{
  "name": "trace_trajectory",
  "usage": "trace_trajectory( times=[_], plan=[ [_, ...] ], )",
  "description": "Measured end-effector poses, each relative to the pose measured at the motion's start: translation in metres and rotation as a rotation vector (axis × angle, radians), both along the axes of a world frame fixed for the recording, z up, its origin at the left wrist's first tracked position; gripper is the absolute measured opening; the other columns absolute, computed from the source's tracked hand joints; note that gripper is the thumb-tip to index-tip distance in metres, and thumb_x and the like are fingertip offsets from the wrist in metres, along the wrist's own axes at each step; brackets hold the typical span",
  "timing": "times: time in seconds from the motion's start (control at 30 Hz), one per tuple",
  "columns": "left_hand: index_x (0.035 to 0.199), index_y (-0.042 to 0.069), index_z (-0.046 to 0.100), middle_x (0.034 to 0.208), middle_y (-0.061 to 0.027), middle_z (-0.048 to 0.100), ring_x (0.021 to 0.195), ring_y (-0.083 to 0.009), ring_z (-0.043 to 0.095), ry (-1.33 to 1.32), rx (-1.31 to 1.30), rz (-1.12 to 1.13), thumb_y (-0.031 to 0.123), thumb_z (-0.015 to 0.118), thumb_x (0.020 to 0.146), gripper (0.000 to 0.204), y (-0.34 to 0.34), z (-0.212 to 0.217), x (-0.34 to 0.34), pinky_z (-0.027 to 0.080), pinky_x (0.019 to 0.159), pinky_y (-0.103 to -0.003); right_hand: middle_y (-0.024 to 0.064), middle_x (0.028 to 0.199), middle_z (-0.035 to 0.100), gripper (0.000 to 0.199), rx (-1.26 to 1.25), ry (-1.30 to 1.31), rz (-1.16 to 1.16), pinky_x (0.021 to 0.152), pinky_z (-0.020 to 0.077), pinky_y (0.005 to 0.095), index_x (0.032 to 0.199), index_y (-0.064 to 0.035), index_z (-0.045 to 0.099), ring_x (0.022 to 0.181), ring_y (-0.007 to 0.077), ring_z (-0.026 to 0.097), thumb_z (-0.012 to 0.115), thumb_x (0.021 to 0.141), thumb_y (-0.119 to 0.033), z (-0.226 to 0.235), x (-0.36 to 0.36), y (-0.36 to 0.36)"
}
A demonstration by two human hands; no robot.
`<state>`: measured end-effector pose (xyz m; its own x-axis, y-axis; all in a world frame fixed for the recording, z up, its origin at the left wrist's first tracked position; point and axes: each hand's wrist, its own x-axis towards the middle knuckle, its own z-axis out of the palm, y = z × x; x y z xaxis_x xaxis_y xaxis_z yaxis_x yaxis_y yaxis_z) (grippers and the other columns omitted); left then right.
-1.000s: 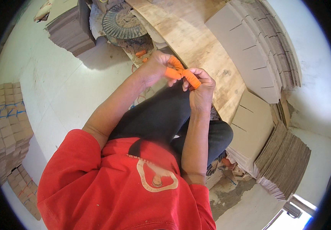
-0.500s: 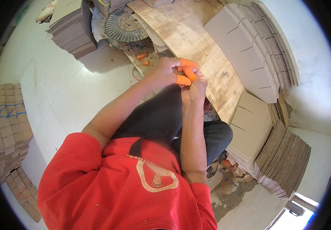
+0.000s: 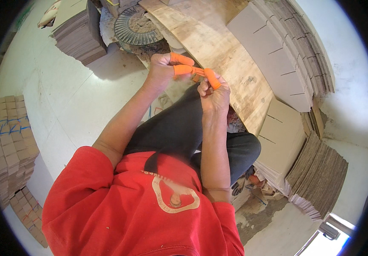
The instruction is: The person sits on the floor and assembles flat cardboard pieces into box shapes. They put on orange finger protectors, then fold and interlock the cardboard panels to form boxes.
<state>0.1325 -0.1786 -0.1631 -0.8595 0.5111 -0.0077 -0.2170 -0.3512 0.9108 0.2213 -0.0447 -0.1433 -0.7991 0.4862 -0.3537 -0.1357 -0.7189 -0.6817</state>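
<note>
My left hand (image 3: 160, 73) has orange rubber finger cots on its thumb and forefinger, and these two are pinched together. From the pinch a narrow orange finger cot (image 3: 198, 71) stretches across to my right hand (image 3: 215, 99). That hand is closed, its fingers curled in, with an orange finger cot (image 3: 212, 79) covering one digit. Which digit of the right hand the stretched piece sits on or is held by is hard to make out. Both hands are raised above my dark-trousered leg, beside the near edge of a wooden board (image 3: 239, 64).
Stacked brown cardboard sheets (image 3: 273, 55) stand at the far right, with more cardboard (image 3: 316, 175) lower down. A round ribbed black tray (image 3: 138, 26) holds brown material beyond my left hand. Another cardboard stack (image 3: 79, 32) is at far left; tied bundles (image 3: 11, 132) line the left edge.
My left hand has moved left and slightly away from my right hand, drawing the orange piece out between them. The right hand has stayed nearly in place.
</note>
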Motion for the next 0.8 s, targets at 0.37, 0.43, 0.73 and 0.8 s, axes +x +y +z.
trace_trajectory(
  times=[0.37,0.43,0.73,0.8],
  plan=[
    [0.130,0.004,0.049,0.111,-0.0059,0.061,0.092,-0.0123,0.058,0.305,0.051,-0.259,0.003,0.075,0.072,0.063,0.022,0.005,0.013,0.047,0.086,-0.027,0.0047,0.068,0.056,0.008,0.123,-0.081,-0.057,0.043,0.0345,0.0243,0.086,-0.0017,0.063,0.049,0.0130,0.047,0.059,0.087,-0.008,0.003,-0.005,-0.003],
    [0.115,0.001,0.061,0.096,-0.0047,0.065,0.079,-0.0096,0.059,0.258,-0.016,-0.149,0.000,0.075,0.071,0.045,0.027,0.006,0.016,0.049,0.073,-0.022,0.0054,0.068,0.056,0.010,0.207,-0.127,-0.051,0.043,0.0348,0.0244,0.085,-0.0008,0.062,0.049,0.0132,0.047,0.058,0.088,-0.010,0.004,-0.005,-0.006],
    [0.093,-0.002,0.067,0.078,-0.0093,0.067,0.061,-0.0102,0.060,0.152,0.011,-0.029,-0.004,0.069,0.075,0.019,0.011,0.010,0.008,0.049,0.053,-0.023,0.0069,0.065,0.053,0.014,0.153,-0.038,-0.056,0.042,0.0343,0.0249,0.078,-0.0004,0.057,0.048,0.0139,0.045,0.053,0.087,-0.010,0.015,0.003,0.000],
    [0.092,-0.003,0.065,0.078,-0.0109,0.066,0.060,-0.0111,0.060,0.100,0.026,-0.027,-0.003,0.069,0.075,0.017,0.009,0.009,0.006,0.050,0.052,-0.024,0.0064,0.065,0.052,0.014,0.157,-0.072,-0.053,0.042,0.0340,0.0250,0.078,-0.0007,0.056,0.048,0.0140,0.045,0.052,0.087,-0.010,0.018,0.003,0.000]
  ],
)
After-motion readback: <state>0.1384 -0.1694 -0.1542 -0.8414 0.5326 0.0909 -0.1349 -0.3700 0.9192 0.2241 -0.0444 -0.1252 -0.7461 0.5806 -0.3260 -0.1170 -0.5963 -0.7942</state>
